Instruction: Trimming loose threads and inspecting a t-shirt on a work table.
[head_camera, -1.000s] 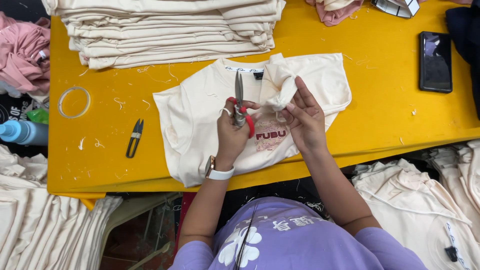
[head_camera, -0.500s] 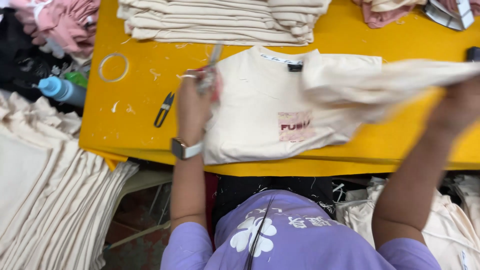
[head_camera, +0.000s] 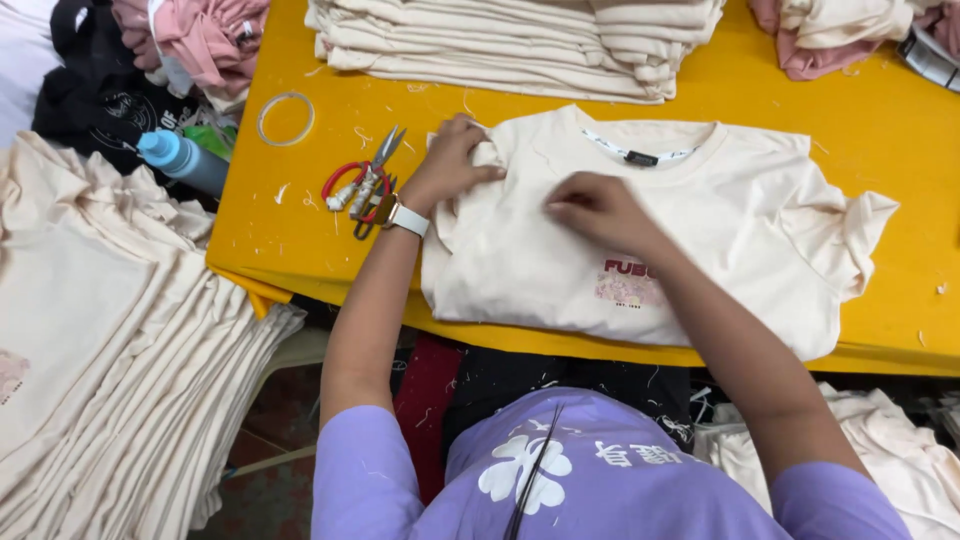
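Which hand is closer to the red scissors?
The left hand. It grips the cream shirt's sleeve just beside the red scissors; the right hand rests farther away on the shirt's middle.

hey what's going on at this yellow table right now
A person in a purple top has a cream T-shirt laid flat on the yellow table. The left hand grips the fabric at one sleeve, and the right hand presses on the chest of the shirt. Red-handled scissors lie on the table beside the left wrist, untouched. A stack of folded cream shirts sits at the far edge.
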